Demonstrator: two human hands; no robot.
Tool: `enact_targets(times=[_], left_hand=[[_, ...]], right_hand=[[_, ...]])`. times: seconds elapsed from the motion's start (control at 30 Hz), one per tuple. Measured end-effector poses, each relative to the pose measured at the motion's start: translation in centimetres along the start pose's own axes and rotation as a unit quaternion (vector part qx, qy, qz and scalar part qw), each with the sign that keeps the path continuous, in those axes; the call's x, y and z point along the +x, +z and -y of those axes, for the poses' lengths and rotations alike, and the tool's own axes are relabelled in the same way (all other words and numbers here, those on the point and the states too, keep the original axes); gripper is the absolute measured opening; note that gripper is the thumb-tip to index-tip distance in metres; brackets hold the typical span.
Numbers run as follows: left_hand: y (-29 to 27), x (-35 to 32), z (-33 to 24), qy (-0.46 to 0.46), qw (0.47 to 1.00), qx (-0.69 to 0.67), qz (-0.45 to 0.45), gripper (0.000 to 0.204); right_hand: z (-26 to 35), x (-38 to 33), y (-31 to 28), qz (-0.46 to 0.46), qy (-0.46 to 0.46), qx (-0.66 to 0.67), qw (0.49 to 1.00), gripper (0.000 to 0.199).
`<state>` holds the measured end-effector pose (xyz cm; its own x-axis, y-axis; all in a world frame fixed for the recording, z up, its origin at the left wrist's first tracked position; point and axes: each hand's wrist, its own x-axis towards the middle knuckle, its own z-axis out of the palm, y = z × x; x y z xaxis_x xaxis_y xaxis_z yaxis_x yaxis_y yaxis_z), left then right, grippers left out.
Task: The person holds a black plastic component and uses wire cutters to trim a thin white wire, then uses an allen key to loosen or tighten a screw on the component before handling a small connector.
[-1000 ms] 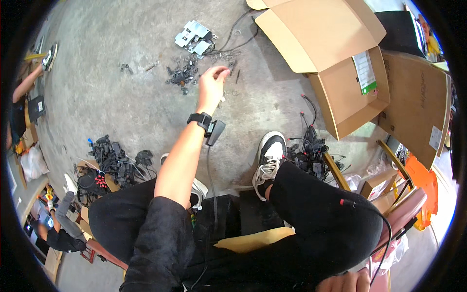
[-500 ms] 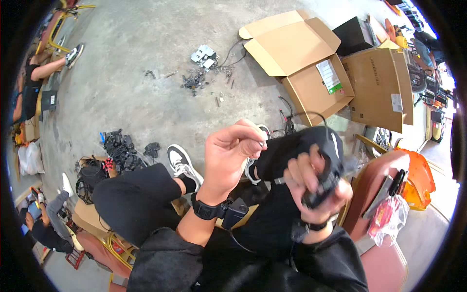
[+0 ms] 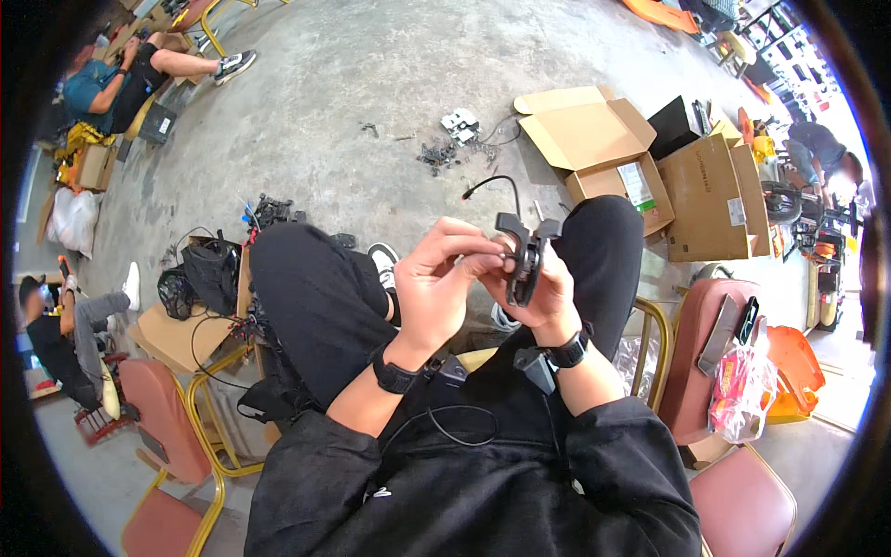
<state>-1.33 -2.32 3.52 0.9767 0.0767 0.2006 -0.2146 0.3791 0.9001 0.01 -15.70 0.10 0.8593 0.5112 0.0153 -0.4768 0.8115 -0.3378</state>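
In front of my knees, my right hand (image 3: 554, 302) is closed around a black curved part (image 3: 527, 263) with two prongs at its top. A thin black cable (image 3: 504, 179) arches up from this part and ends in a small red-tipped plug. My left hand (image 3: 434, 295) pinches thumb and forefinger together against the part's left side. Whatever lies between those fingertips is too small to make out. Both wrists carry black bands with small box-shaped devices.
An open cardboard box (image 3: 594, 139) lies ahead on the right, beside a standing carton (image 3: 707, 200). Small dark parts (image 3: 438, 156) lie on the concrete floor. Pink chairs (image 3: 715, 357) flank me, one bearing a plastic bag (image 3: 742, 395). Several people sit or bend farther off.
My right hand has moved left and inward with the black part, turning it. Both hands now meet at it, where they were apart before. The view has shifted too.
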Motion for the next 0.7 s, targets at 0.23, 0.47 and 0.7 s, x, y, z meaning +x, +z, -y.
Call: enact_targets(times=[0.23,0.47,0.7], left_hand=[[-2.5,-1.3,1.9,-0.001,0.998,-0.065,-0.022,0.010],[-5.0,0.0,3.6,-0.072,0.995,-0.072,0.001,0.010],[-4.9,0.1,6.1,-0.119,0.971,-0.206,0.005,0.006]], right_hand=[[-0.9,0.8,-0.3,-0.018,0.038,-0.074,0.996,0.052],[-1.2,1.8,-1.3,-0.039,0.019,-0.174,0.984,0.040],[-1.7,1.8,-2.3,-0.052,0.011,-0.144,0.988,0.033]])
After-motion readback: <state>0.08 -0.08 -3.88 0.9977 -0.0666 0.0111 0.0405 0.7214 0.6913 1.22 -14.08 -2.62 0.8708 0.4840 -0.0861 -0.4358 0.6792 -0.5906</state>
